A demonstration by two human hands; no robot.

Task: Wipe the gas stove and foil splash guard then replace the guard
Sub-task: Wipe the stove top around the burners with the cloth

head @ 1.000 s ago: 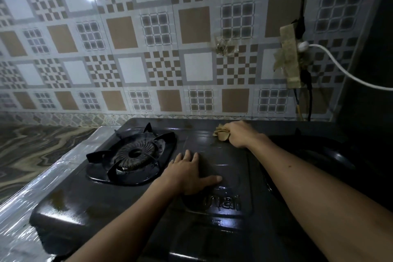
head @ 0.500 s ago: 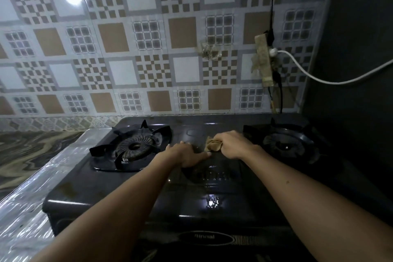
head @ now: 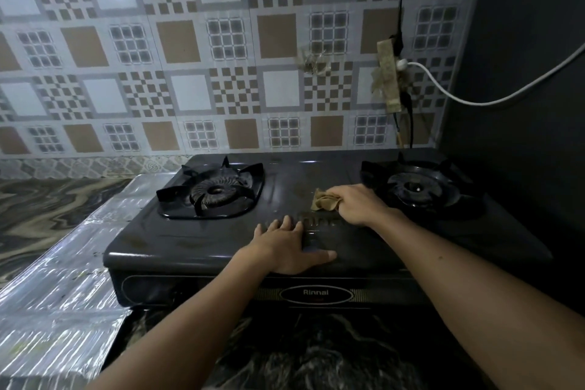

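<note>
Right hand (head: 354, 204) fingers bunch cloth (head: 324, 201) on stove (head: 196, 239); left hand (head: 289, 247) flat, holding nothing. Risk: cloth snagging right burner grate (head: 424, 188).

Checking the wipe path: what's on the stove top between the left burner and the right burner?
In the head view, between the left burner and right burner the right hand grips a tan cloth on the stove; nearer, the left hand rests flat.

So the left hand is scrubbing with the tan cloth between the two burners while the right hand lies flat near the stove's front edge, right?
Not quite: the head view shows the right hand gripping the tan cloth between the burners, and the left hand flat near the gas stove's front edge.
</note>
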